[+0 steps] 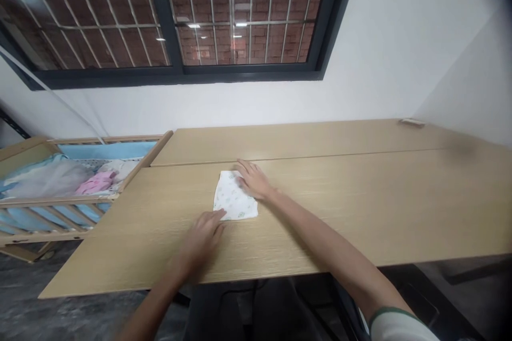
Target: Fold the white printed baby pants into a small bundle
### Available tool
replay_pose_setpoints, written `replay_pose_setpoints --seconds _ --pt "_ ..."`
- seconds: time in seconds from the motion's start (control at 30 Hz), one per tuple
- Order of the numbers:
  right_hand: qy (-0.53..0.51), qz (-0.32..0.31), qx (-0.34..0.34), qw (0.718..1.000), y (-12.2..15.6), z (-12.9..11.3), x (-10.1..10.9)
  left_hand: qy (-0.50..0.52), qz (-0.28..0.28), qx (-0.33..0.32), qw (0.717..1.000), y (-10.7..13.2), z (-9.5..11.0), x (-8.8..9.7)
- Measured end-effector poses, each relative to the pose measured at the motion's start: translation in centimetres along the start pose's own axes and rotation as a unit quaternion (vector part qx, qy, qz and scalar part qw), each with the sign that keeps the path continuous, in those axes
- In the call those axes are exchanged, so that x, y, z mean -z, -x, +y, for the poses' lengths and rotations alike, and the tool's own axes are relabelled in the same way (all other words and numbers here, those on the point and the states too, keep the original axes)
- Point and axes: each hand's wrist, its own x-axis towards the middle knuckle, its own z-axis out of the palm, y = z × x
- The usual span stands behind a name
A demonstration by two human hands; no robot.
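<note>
So there's a small white cloth with a faint green print lying flat on a pale wood-grain tabletop, and both of the person's hands are right on it. Its long axis runs roughly left to right in front of the person, skewed a bit, with the far left corner pointing away from them. The right hand is open and lies flat over the cloth's far right edge, with the fingers spread and nothing pinched up. The left hand is a bit blurry but looks open too, and its fingertips are at the near left edge of the cloth. I can't tell if they're pressing down or just touching.

Left of the cloth, past the tabletop's edge, sits a light wooden crib with pale blue padding. Inside it are a rumpled grey blanket and a crumpled pink garment. Beyond the cloth, a small flat pale object sits at the tabletop's far corner.
</note>
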Motion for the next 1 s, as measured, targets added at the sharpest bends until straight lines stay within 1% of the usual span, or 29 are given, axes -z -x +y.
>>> replay_pose_setpoints --seconds 0.07,0.17,0.23,0.3,0.37,0.47,0.53,0.57,0.63,0.7,0.77,0.83,0.9,1.0 --pt "-0.037 -0.016 -0.008 0.999 1.6 -1.4 1.7 0.030 -0.013 -0.007 0.999 -0.4 -1.2 0.9" --pt "-0.094 -0.094 0.016 0.991 4.3 -3.2 4.1 0.035 -0.020 -0.049 0.998 -1.2 -2.4 1.6" --pt "-0.105 -0.132 0.029 0.985 6.1 -4.2 5.3 0.024 -0.018 -0.076 0.997 -1.6 -2.6 1.7" --pt "-0.097 -0.151 0.031 0.983 7.8 -5.0 6.2 0.025 -0.013 -0.086 0.996 -1.8 -2.2 1.9" --pt "-0.091 -0.172 0.037 0.980 9.2 -5.7 6.8 0.054 -0.015 -0.069 0.996 -1.7 -1.4 2.5" --pt "-0.108 -0.185 0.047 0.976 10.6 -6.6 7.2 0.132 -0.038 -0.002 0.991 -1.3 0.0 3.8" --pt "-0.135 -0.164 0.027 0.977 10.9 -6.9 7.2 0.182 -0.055 0.036 0.981 -1.2 0.6 4.6" --pt "-0.154 -0.149 0.006 0.977 10.9 -6.9 7.1 0.204 -0.055 0.047 0.976 -1.2 0.7 4.9" --pt "-0.200 -0.120 -0.054 0.971 10.5 -6.6 6.9 0.249 -0.046 0.057 0.966 -1.4 0.4 5.2" --pt "-0.244 -0.087 -0.114 0.959 9.8 -5.9 6.4 0.299 -0.038 0.057 0.952 -2.0 -0.3 5.1" --pt "-0.274 -0.052 -0.152 0.948 9.0 -5.0 5.8 0.344 -0.035 0.052 0.937 -2.9 -1.2 4.4" --pt "-0.293 -0.023 -0.168 0.941 8.1 -4.1 5.1 0.371 -0.026 0.054 0.927 -4.0 -1.9 3.5" --pt "-0.304 -0.003 -0.184 0.935 7.3 -3.3 4.3 0.376 0.003 0.079 0.923 -5.4 -2.4 2.4" --pt "-0.305 0.032 -0.211 0.928 6.1 -2.4 3.0 0.338 0.059 0.137 0.929 -7.3 -2.8 0.8"
